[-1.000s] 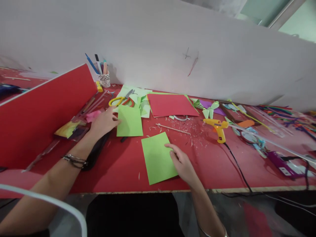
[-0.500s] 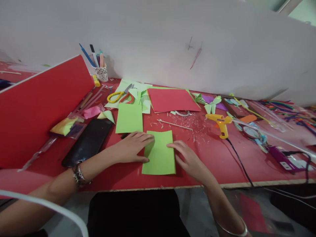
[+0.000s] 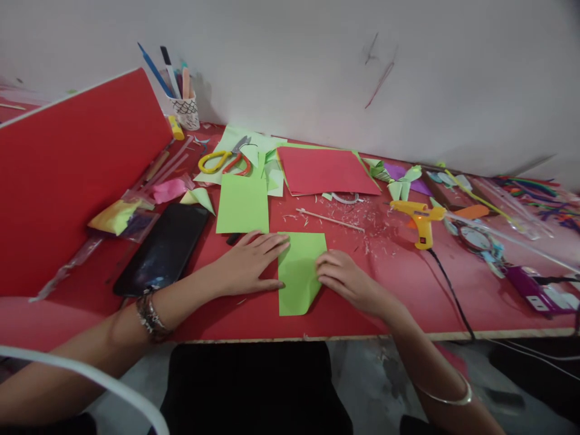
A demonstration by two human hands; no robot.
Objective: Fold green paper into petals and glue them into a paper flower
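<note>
A light green sheet of paper point(image 3: 296, 272) lies on the red table near its front edge. My left hand point(image 3: 251, 263) rests flat with fingers stretched out, its fingertips on the sheet's left edge. At the right edge, my right hand point(image 3: 347, 279) has its fingers curled together on the paper, and the lower right corner bends upward there. The fingertips of that hand are partly hidden. Just beyond my left hand is a second light green sheet point(image 3: 242, 205), with a small black object point(image 3: 233, 238) partly under it.
A black phone point(image 3: 161, 251) lies left, beside a leaning red board point(image 3: 77, 181). Scissors point(image 3: 215, 161), stacked coloured paper point(image 3: 328, 172) and a thin stick point(image 3: 333, 220) lie behind. On the right are a yellow glue gun point(image 3: 421, 223) with its cord and a purple power strip point(image 3: 532, 290).
My right hand has closed its fingers at the sheet's right edge, and the lower right corner now curls up. My left hand stays on the left edge. The camera view has shifted slightly.
</note>
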